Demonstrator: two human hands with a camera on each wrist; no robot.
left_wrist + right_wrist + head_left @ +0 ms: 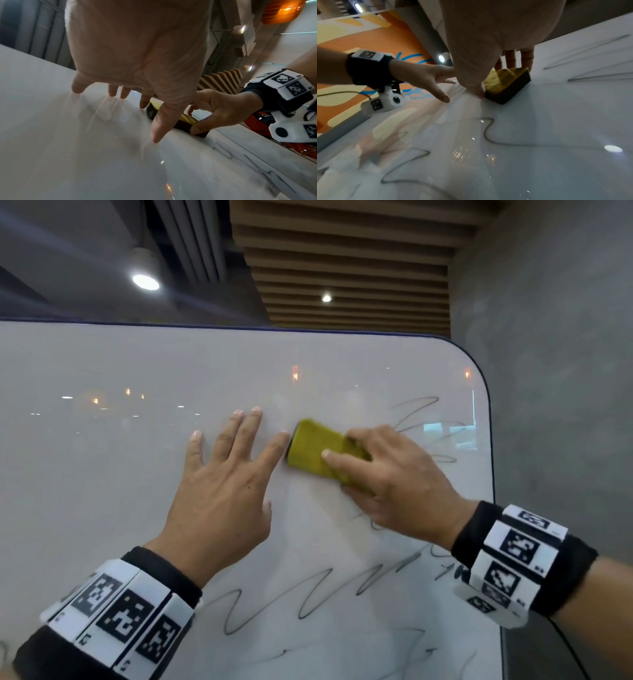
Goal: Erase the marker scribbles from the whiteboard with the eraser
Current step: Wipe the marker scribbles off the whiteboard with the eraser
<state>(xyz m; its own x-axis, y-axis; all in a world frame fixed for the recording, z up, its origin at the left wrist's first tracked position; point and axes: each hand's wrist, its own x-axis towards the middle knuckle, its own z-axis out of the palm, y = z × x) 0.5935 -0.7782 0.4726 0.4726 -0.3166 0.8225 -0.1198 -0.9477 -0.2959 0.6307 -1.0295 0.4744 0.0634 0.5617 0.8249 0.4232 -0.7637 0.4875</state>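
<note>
The whiteboard (102, 460) fills the head view, with grey marker scribbles (308, 597) low in the middle and more scribbles (416, 409) at the right. My right hand (394, 474) grips a yellow eraser (315, 448) with a dark underside and presses it flat on the board. In the right wrist view the eraser (506, 81) sits under my fingers, with a scribble line (488, 132) below it. My left hand (226, 474) lies flat on the board with spread fingers, just left of the eraser. The left wrist view shows its fingertips (157, 139) touching the board, the eraser (185, 119) beyond.
The board's rounded dark-edged corner (479, 371) stands at the upper right, next to a grey wall (555, 371). Ceiling lamps (145, 281) and wooden slats (346, 261) are above. An orange patterned wall (359, 40) shows in the right wrist view.
</note>
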